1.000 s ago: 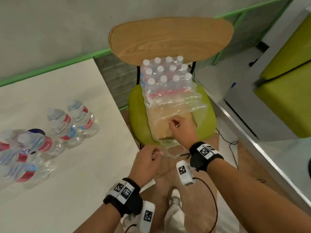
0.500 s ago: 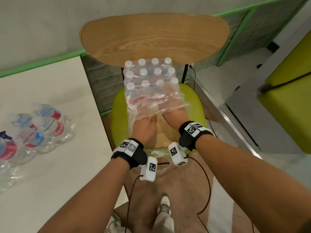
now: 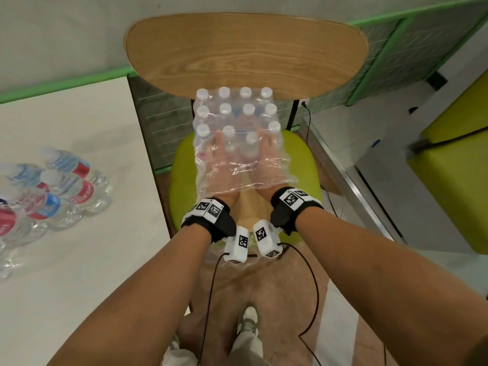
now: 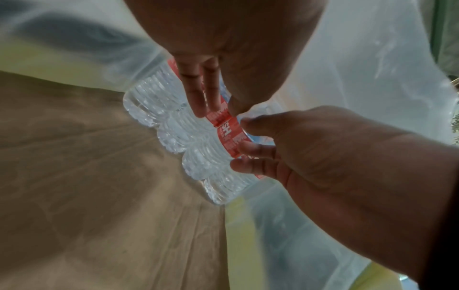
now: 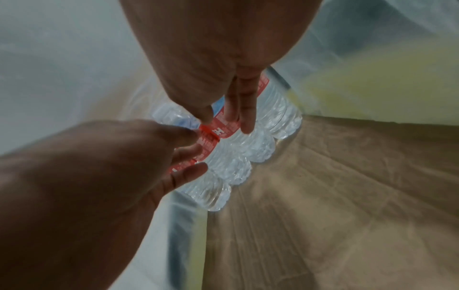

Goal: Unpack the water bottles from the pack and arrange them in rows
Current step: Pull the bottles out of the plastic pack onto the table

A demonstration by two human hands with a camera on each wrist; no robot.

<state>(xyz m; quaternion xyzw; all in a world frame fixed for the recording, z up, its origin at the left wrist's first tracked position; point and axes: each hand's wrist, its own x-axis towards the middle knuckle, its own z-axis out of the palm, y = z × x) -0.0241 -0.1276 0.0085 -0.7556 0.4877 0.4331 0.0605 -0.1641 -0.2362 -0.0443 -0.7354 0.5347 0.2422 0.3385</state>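
A shrink-wrapped pack of water bottles (image 3: 235, 112) stands on a green chair seat (image 3: 182, 180), its near end torn open. Both my hands are inside the loose wrap. My left hand (image 3: 220, 154) and right hand (image 3: 266, 151) reach side by side to the nearest row. In the left wrist view my left hand (image 4: 216, 111) lays straight fingers on a red-labelled bottle (image 4: 159, 94), thumb beside it. In the right wrist view my right hand (image 5: 226, 119) touches the neighbouring bottle (image 5: 248, 149) the same way. Brown cardboard (image 5: 347, 196) lies under the bottles.
Several unpacked bottles (image 3: 74, 186) are grouped on the white table (image 3: 79, 286) to my left. The chair's wooden back (image 3: 245, 48) rises behind the pack. Green upholstered seats (image 3: 454, 180) stand at the right. Cables hang from my wrists over the brown floor.
Both hands have moved from the wrap's torn edge deep into the pack, up to the front row of bottles. The head camera has moved in over the chair.
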